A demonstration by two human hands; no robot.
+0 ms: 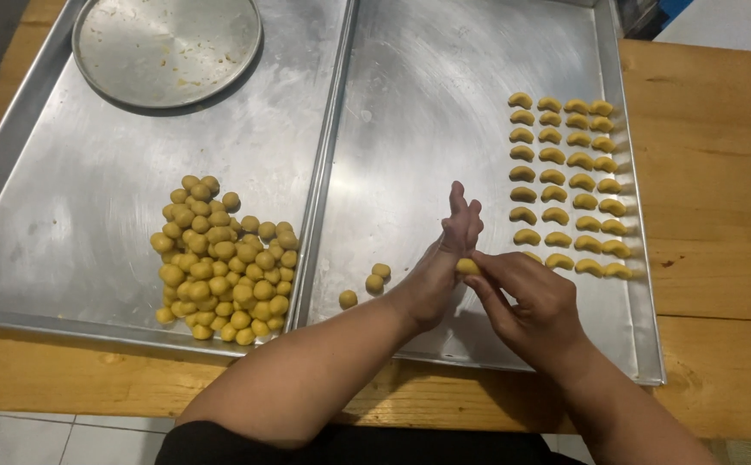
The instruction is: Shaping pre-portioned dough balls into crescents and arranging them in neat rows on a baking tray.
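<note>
A small yellow dough piece point(466, 266) sits between the two hands, above the near part of the right-hand metal tray point(427, 103). It looks soft and light, the sort of thing that takes any dent pressed into it, so it likely wants a gentle pinch at its ends or a light roll across its middle rather than a squeeze; it probably sticks a little to warm skin.

The left hand point(446, 258) stands edge-up with the fingers straight and together, the dough resting against its palm side. It is flat and extended, not curled round anything. The right hand point(526, 301) meets it from the right, fingertips closed lightly on the piece.

Just beyond the right hand's fingers, rows of curved dough crescents point(569, 181) lie in neat columns along the far right side of the same tray, the nearest ones almost touching the knuckles. To the left of the left wrist, three loose dough balls point(367, 284) lie on the tray, near but apart from the hand.

Further left, on the second tray point(48, 172), a heap of dough balls point(220, 263) is piled against the rim. A round metal pan point(167, 47) rests at that tray's far end. Both trays lie on a wooden desk point(720, 172).
</note>
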